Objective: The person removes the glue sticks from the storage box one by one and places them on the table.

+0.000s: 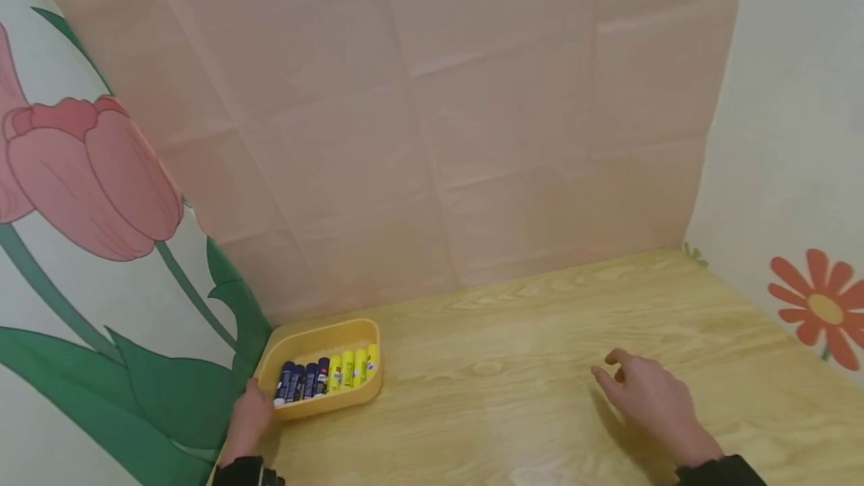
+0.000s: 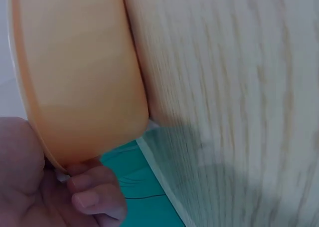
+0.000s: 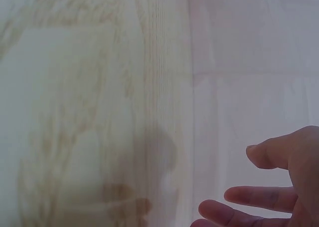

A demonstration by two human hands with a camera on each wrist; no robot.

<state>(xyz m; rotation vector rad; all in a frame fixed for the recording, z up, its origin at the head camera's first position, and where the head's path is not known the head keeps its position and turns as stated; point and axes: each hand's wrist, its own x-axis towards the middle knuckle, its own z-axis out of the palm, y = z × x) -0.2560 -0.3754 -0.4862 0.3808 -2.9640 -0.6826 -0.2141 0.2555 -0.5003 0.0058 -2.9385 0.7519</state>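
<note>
One tray (image 1: 317, 342) sits at the left edge of the table (image 1: 472, 366), holding a row of dark and yellow sticks (image 1: 323, 376). The left hand (image 1: 250, 418) grips its near left corner, the rim pinched between thumb and fingers; the right hand (image 1: 655, 400) is loose, fingers apart, well away from it and holding nothing. Handling it well probably means keeping it level so the row does not slide, with a second grip at the right end before any lift. The table shows pale wood grain; behind hangs a creased pinkish sheet (image 1: 486, 126); white walls (image 1: 783, 111) carry a painted tulip (image 1: 101, 178) and red flower (image 1: 825, 309).
</note>
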